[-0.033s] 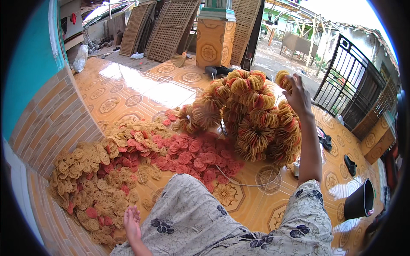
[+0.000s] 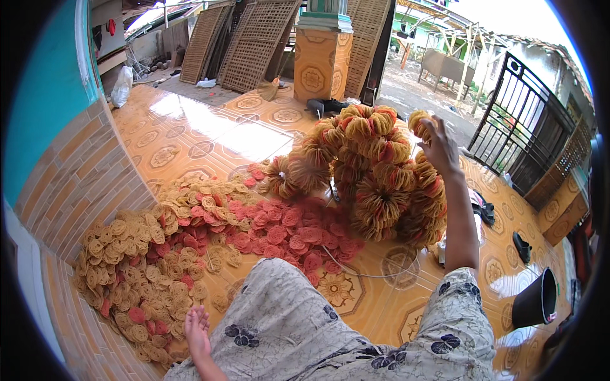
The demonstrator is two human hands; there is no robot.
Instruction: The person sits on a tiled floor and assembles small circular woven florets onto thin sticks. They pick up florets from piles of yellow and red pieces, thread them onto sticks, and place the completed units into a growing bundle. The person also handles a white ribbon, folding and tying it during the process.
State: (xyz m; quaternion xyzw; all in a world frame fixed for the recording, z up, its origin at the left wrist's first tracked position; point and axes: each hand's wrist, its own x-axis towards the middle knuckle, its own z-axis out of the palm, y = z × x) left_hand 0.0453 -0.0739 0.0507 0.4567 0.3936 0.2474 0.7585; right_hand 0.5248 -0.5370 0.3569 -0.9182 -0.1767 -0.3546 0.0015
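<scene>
My right hand (image 2: 440, 147) is raised at the far right of a large heap of strung discs. Its fingers curl round a short bunch of yellow lacy discs (image 2: 419, 125). The heap of strung discs (image 2: 381, 200), yellow with some red ones, forms fat rings like garlands. At the lower left, my left hand (image 2: 197, 330) rests beside my knee, palm up, fingers stretched out and holding nothing. Beside it spread loose yellow discs (image 2: 136, 279), round and lacy like crackers. Loose red discs (image 2: 295, 232) lie between these and the strung heap.
A pale cord (image 2: 375, 275) curves across the patterned tile floor (image 2: 340, 289). Rightward stand a black bucket (image 2: 534, 297) and a dark sandal (image 2: 521, 246). Farther off are a tiled pillar (image 2: 322, 63), leaning woven panels (image 2: 257, 47) and a black metal gate (image 2: 518, 117). A brick-patterned wall (image 2: 82, 174) borders the left.
My right hand and its bunch of discs have shifted very slightly. Otherwise the scene looks the same, with only a tiny shift of the view.
</scene>
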